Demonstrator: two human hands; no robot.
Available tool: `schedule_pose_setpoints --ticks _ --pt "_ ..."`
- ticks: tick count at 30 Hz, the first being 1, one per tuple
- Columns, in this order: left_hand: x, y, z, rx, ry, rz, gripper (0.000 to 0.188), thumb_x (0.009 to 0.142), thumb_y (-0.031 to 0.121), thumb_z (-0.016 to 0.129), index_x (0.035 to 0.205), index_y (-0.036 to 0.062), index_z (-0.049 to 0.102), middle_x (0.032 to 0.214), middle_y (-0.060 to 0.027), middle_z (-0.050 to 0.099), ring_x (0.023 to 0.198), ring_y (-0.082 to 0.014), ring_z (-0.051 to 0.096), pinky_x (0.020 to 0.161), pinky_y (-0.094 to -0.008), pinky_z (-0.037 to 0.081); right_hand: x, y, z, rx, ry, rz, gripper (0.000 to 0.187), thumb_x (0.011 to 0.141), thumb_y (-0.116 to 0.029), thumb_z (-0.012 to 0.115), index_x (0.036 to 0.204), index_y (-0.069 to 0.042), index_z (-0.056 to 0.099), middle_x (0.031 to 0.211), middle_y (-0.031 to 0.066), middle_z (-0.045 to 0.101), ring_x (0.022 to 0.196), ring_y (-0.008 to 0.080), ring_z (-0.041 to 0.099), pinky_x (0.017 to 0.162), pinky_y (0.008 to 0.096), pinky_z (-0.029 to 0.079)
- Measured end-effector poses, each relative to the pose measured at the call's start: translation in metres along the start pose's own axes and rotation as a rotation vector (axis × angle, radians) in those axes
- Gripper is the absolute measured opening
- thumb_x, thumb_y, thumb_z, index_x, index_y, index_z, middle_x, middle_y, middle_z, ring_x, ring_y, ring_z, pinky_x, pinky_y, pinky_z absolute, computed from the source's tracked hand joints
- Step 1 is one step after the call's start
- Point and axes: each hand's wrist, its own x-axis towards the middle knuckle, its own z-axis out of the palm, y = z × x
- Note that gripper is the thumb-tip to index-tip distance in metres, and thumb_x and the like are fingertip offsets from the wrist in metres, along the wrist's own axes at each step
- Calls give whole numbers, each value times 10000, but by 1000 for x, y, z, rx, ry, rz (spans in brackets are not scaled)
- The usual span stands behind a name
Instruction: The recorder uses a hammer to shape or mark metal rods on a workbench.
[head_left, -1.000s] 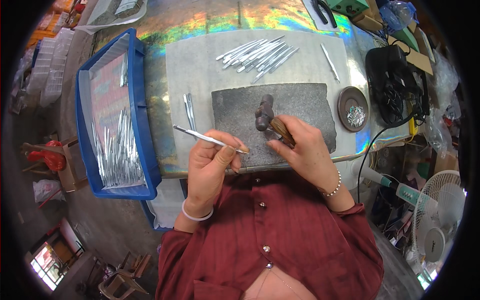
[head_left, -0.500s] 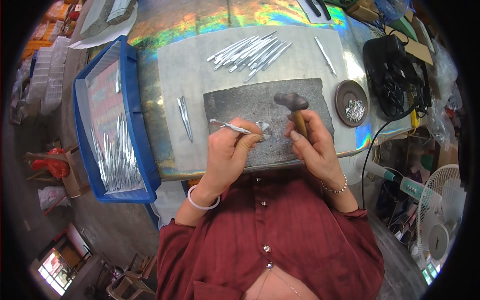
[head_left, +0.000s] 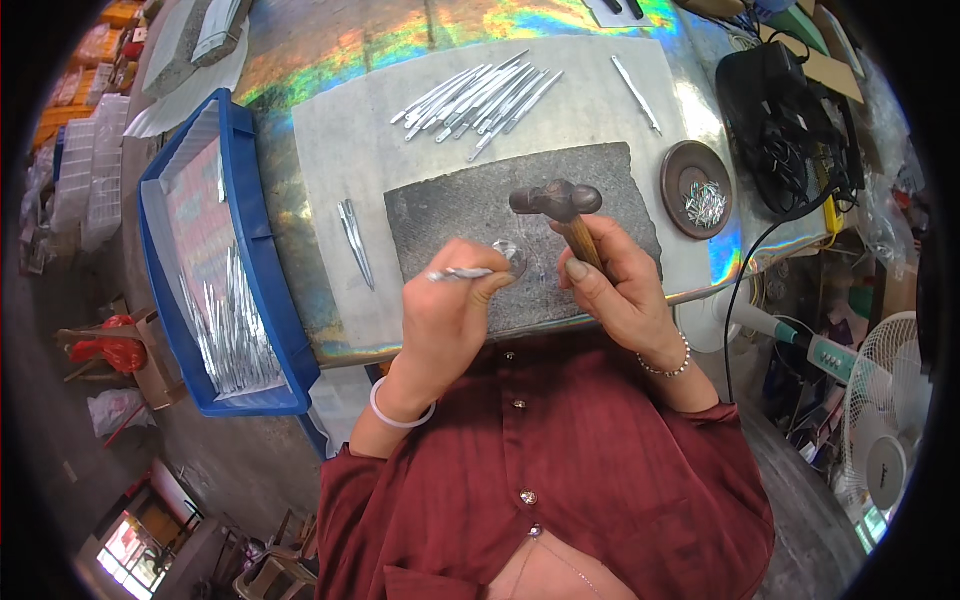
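My left hand (head_left: 445,300) pinches a slim silver metal strip (head_left: 458,273) between thumb and fingers, low over the dark stone slab (head_left: 435,215). A small round shiny metal piece (head_left: 509,252) sits on the slab beside my left fingertips; whether the strip touches it is hidden. My right hand (head_left: 625,285) is closed around the wooden handle of a hammer (head_left: 580,240). The dark hammer head is raised above the slab, to the right of the round piece.
Beyond the slab lies a pile of silver strips (head_left: 475,100), with a few more (head_left: 355,245) at its left and one strip (head_left: 636,92) at right. A blue tray (head_left: 262,215) holds many strips. The brown dish (head_left: 670,168) contains tiny silver bits. Black cables (head_left: 790,160) lie at right.
The hammer head has swung left and now lies more level, closer to the round piece. The strip in my left hand has changed its tilt. The whole view has shifted slightly.
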Motion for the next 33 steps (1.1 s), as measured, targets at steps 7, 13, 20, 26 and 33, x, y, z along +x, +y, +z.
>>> schedule_pose_setpoints --ticks 7,13,20,26,33 --pt "-3 14 5 448 -3 215 223 697 -11 616 907 60 587 781 -77 552 636 -238 606 526 -331 472 -2 -40 6 -144 -72 -216 367 871 -86 635 1208 4 519 892 75 607 739 141 606 666 255 483" --pt "-4 24 -2 368 -86 106 197 699 45 618 887 89 578 800 -78 551 648 -261 609 524 -351 487 12 -75 15 -520 -274 -638 364 674 -24 707 1018 -11 587 802 101 573 666 261 588 561 317 471" --pt "-4 11 -1 332 48 249 171 714 -32 564 851 61 521 769 -85 517 650 -281 602 509 -359 482 -4 -101 18 -506 -215 -403 308 789 11 638 1085 4 554 841 111 582 651 184 551 605 265 450" --pt "-5 1 -2 248 26 234 190 709 -50 575 850 64 519 765 -84 518 621 -284 594 491 -375 458 -25 -124 2 -801 -291 -402 497 754 17 690 1218 24 513 841 155 604 661 285 615 577 345 485" --pt "-3 3 -2 226 18 188 176 724 -54 602 851 66 580 767 -81 568 635 -283 596 519 -354 469 -34 -129 6 -1030 -264 -540 559 683 42 714 1203 62 512 825 154 609 621 258 606 535 344 478"
